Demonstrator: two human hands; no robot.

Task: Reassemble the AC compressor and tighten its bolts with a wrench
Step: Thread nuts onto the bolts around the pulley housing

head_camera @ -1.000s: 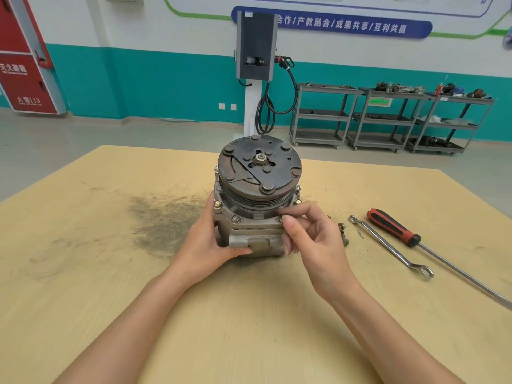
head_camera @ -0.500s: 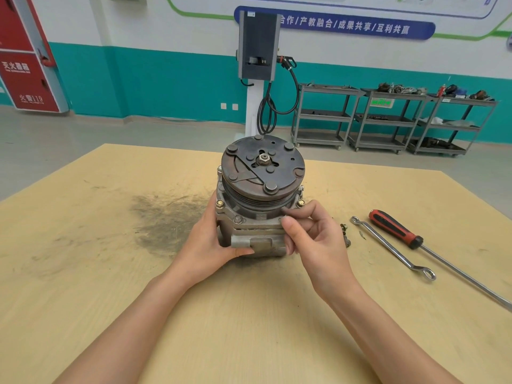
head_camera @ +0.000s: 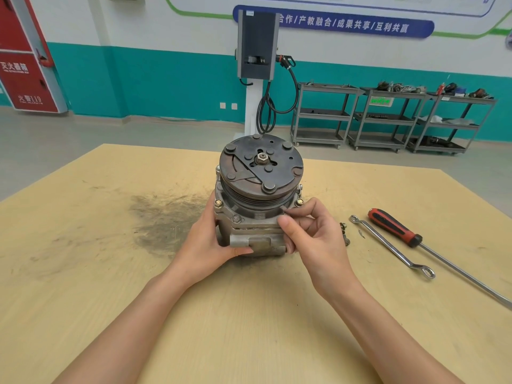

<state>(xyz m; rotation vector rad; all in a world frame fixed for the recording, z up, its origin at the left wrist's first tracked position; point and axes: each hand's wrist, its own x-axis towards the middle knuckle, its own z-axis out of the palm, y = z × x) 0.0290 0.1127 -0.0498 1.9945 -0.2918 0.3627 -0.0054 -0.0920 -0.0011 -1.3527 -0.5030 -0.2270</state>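
The AC compressor (head_camera: 256, 200) stands upright near the middle of the table (head_camera: 83, 273), with its dark round clutch plate (head_camera: 260, 164) on top. The left hand (head_camera: 206, 242) holds the grey cast body from the side, fingers curled around it and thumb on the front. The right hand (head_camera: 313, 239) pinches a small bolt (head_camera: 286, 216) at the flange, between thumb and forefinger, so I judge the step is to start this bolt by hand. Other bolts (head_camera: 218, 202) already sit in the flange. The next move probably calls for the wrench (head_camera: 393, 246), which lies well apart to the right, beside a screwdriver (head_camera: 396, 227) with a red and black handle. The wrench is thin, shiny metal with ring ends. The compressor body looks rough and dull, the pulley is grooved, and the table is pale smooth wood with a dark dirty stain (head_camera: 163, 217).
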